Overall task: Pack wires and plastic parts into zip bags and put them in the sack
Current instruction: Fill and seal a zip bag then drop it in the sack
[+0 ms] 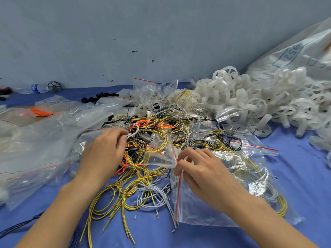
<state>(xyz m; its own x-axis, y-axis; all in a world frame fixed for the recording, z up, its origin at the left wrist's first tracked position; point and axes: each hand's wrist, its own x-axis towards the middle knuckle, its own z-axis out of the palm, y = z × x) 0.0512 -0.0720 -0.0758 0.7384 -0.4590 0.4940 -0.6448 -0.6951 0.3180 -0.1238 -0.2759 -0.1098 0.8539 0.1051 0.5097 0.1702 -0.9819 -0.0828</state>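
Packing looks barely begun: your right hand pinches the mouth of a part-filled zip bag, your left hand pinches grey wires at its fingertips, plastic parts and sack wait well beyond.

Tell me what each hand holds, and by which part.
Left hand pinches a loop of grey wires; right hand pinches the clear plastic zip bag at its red-striped mouth.
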